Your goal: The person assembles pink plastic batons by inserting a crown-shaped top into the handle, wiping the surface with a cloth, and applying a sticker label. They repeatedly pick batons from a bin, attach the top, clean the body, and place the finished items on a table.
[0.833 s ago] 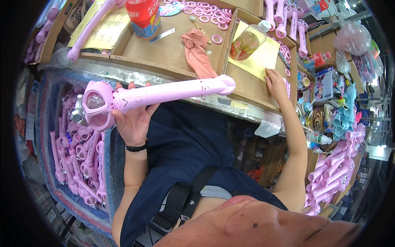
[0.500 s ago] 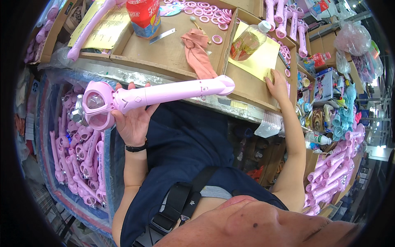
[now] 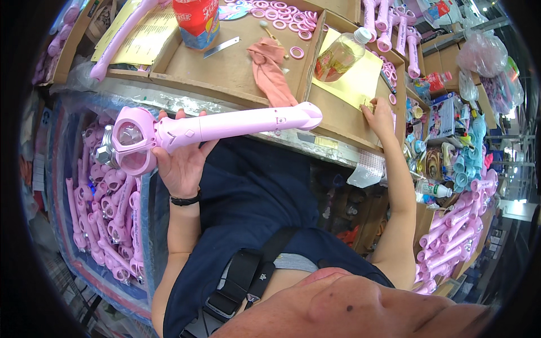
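Note:
A pink toy wand (image 3: 225,126) lies across my left hand (image 3: 183,163), its round head with clear windows to the left and its handle to the right. The thumb and fingers close around the neck below the head. A shiny metallic faceted part (image 3: 105,151) shows beside the head. At the lower edge of a yellow sheet (image 3: 360,84), inside a cardboard tray (image 3: 225,79), is my right hand (image 3: 380,117). Its thumb and fingertips are drawn together over tiny dark bits; what they pinch, if anything, is too small to make out.
On the tray stand a clear bottle (image 3: 341,56) and a red bag-like package (image 3: 197,22), with a salmon cloth (image 3: 269,67), a metal blade (image 3: 221,47) and pink rings (image 3: 287,17). A blue-rimmed bin (image 3: 147,236) of pink wands stands left; more wands (image 3: 453,236) lie right.
My right thumb and fingertips have come closer together at the paper's edge. My left hand keeps holding the wand in nearly the same place.

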A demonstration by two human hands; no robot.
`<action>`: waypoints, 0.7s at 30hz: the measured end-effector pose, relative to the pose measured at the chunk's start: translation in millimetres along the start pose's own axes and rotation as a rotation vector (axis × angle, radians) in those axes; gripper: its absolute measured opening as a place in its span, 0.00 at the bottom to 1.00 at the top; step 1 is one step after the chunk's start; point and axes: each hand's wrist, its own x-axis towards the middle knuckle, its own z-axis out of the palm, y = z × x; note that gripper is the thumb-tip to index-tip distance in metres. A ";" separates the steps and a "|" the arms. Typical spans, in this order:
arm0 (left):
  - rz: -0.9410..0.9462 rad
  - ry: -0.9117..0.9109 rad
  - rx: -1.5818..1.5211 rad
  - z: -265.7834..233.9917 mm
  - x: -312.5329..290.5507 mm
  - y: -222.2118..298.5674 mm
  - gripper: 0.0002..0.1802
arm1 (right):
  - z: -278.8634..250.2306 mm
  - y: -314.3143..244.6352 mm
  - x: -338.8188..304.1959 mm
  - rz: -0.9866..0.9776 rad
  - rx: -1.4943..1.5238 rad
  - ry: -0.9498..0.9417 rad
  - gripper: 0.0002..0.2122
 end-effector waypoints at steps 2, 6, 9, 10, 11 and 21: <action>0.001 0.001 0.005 0.2 0.3 0.5 0.39 | -3.4 -1.3 1.9 0.004 0.034 -0.005 0.19; -0.012 -0.017 -0.001 -0.3 1.3 0.4 0.39 | -10.9 -7.0 1.1 -0.046 -0.076 -0.029 0.21; -0.012 -0.012 -0.012 -1.0 1.0 -0.2 0.38 | -12.8 -13.4 -4.3 -0.102 -0.233 0.017 0.22; -0.009 -0.010 -0.009 -1.2 0.6 -0.2 0.38 | -12.3 -15.3 -6.2 -0.127 -0.278 0.060 0.22; -0.006 -0.008 -0.007 -1.4 0.3 -0.2 0.38 | -11.2 -16.7 -7.5 -0.098 -0.279 0.029 0.21; 0.028 0.078 0.026 -0.1 -2.9 0.7 0.40 | 9.5 -0.5 6.0 -0.100 -0.249 0.029 0.19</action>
